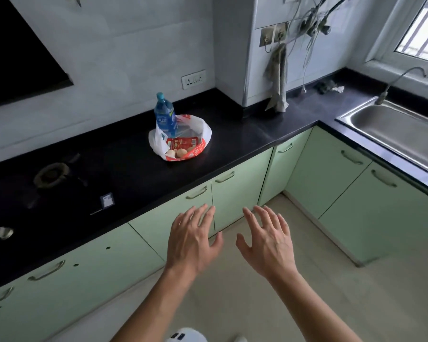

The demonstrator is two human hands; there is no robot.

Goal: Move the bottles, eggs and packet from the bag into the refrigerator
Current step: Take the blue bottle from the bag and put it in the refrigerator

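Bag (206, 131), white plastic with red print, is sitting open on the black bench (245, 129), back from the front edge and near the tiled wall. A blue-labelled bottle (165, 116) with a blue cap is standing upright at the bag's back left, rising above its rim. A red packet (183, 143) is lying flat inside, in front of the bottle. A few pale brown eggs (182, 152) are resting just in front of the packet, at the bag's near edge.

Both of the person's hands are hovering in the air in front of the pale green cabinet doors (235, 191), well apart from the bag. The left hand (192, 243) is showing its back, fingers spread wide and straight, holding nothing. The right hand (267, 245) is hanging just beside it, fingers fanned out, also holding nothing.

Left of the bag, a gas burner (51, 174) is sitting in the bench. Round the corner to the right, a steel sink (391, 134) is lying under a curved tap (403, 75). A grey cloth (279, 75) is hanging on the wall between bag and sink.
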